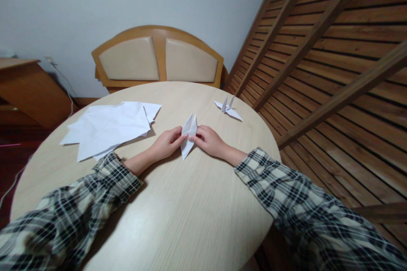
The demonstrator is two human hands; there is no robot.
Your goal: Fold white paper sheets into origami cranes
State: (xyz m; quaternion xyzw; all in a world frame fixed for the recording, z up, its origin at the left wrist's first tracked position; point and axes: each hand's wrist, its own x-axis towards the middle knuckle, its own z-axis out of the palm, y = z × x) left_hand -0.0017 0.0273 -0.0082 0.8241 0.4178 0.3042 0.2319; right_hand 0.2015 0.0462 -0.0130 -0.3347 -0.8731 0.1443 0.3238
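Observation:
A folded piece of white paper point(187, 148), shaped like a narrow diamond with a split far tip, is held between my two hands over the middle of the table. My left hand point(167, 142) grips its left edge, thumb lying on the upper face. From the other side my right hand point(211, 140) pinches the right edge, with its thumb also on the paper. Both thumb tips nearly meet at the centre; the fingers beneath are partly hidden. Beyond my right hand stands a finished-looking white paper crane point(227, 109) with its wings spread.
Several loose white paper sheets point(111, 127) overlap on the left of the round wooden table point(178, 220). A padded headboard point(162, 53) stands behind the table's far edge. Slatted wood panelling point(333, 72) runs along the right, and a wooden cabinet point(28, 89) is at far left.

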